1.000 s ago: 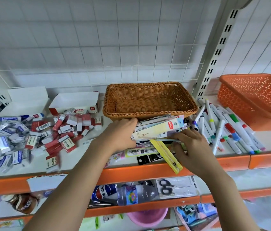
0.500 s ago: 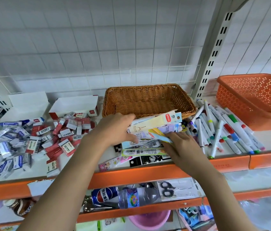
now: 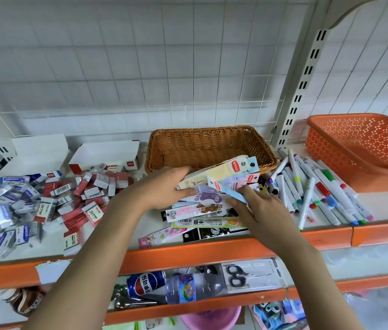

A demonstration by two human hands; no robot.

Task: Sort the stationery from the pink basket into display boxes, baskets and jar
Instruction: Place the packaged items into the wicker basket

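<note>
Both hands grip flat packets just before the wicker basket: the left hand holds a fanned stack, the right hand pinches a blue packet. Erasers and markers litter the white shelf, which has an orange front edge and a wire grid wall behind.
</note>
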